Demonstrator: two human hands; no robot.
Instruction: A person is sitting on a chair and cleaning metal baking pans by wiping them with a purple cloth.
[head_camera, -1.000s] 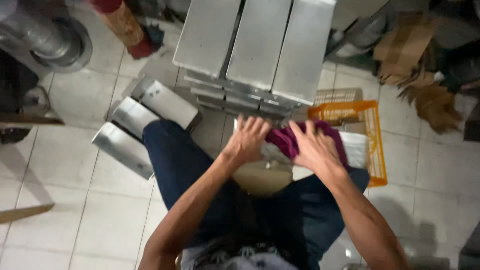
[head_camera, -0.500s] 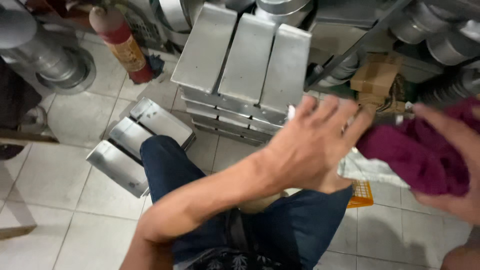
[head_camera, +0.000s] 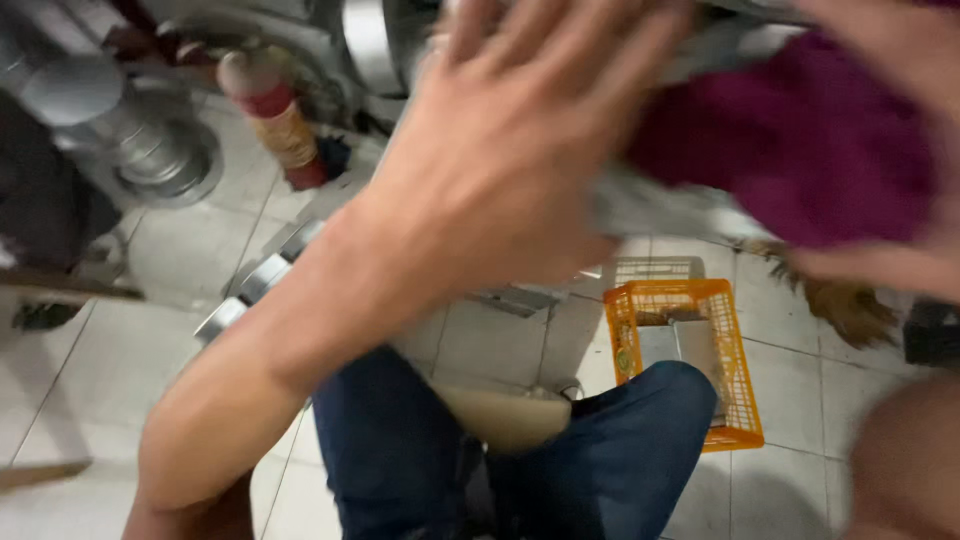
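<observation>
My left hand (head_camera: 500, 160) is raised close to the camera, fingers spread, holding nothing. It blocks most of the stacked grey metal trays behind it. My right hand (head_camera: 890, 150) is at the upper right and grips a dark magenta cloth (head_camera: 790, 150), which hangs beside the left hand. Both are blurred by motion. Below them I see my knees in blue jeans (head_camera: 520, 450) and a beige seat (head_camera: 505, 415) between them.
An orange plastic basket (head_camera: 735, 400) with flat metal pieces stands on the white tile floor by my right knee. A red and tan cylinder (head_camera: 275, 115) stands at the upper left beside shiny metal ducts (head_camera: 130, 120). Grey metal trays (head_camera: 250, 290) lie at left.
Both hands rose from lap height toward the camera. The right hand lifted the magenta cloth up and to the right. The left hand came off the cloth and spread its fingers.
</observation>
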